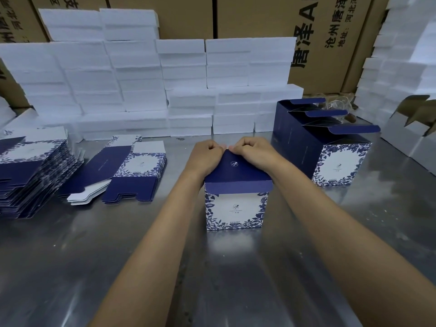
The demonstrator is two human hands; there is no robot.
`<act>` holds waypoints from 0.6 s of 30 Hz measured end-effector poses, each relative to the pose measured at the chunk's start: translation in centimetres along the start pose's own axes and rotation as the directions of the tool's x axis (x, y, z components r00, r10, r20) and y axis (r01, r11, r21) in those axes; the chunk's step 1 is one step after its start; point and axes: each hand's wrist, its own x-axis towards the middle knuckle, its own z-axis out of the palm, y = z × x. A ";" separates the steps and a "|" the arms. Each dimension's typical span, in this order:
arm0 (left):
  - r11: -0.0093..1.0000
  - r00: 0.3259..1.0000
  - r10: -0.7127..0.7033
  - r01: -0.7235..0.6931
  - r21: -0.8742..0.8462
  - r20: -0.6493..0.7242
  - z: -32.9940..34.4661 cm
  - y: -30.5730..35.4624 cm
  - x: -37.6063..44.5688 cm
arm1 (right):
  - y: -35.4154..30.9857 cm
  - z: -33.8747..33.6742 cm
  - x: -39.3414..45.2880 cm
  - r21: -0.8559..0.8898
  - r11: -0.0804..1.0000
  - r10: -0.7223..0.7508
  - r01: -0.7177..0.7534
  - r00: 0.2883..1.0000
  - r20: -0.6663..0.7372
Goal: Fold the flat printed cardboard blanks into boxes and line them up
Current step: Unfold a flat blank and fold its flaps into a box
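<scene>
A blue-and-white printed box (236, 208) stands upright on the metal table (118, 251) in front of me. Its dark blue lid flap (238, 173) lies over the top. My left hand (205, 156) and my right hand (254, 152) both grip the far edge of that lid, fingers curled, knuckles almost touching. To the right, three folded boxes (330, 149) stand in a row with their lid flaps raised. Flat printed blanks lie to the left: a small pile (122, 171) and a tall stack (30, 175).
White foam blocks (146, 86) are stacked along the back of the table. Brown shipping cartons (259, 17) stand behind them. More foam rises at the far right (401, 72), next to an open white carton (415, 128).
</scene>
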 end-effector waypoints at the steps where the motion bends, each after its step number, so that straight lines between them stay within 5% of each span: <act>1: 1.000 1.000 -0.017 0.017 -0.022 -0.001 0.0 -0.1 -0.1 | 0.0 -0.1 -0.2 0.018 1.000 0.013 -0.013 1.000 -0.003; 13: 0.999 0.997 -0.026 0.028 0.028 -0.076 -0.2 -0.7 -0.1 | -0.1 -0.3 -0.9 -0.025 0.998 0.056 -0.056 0.998 -0.001; 18: 0.987 0.992 -0.002 0.022 0.157 -0.125 -0.1 -0.7 0.2 | 0.0 -0.4 -0.6 -0.167 0.985 0.030 -0.039 0.998 -0.055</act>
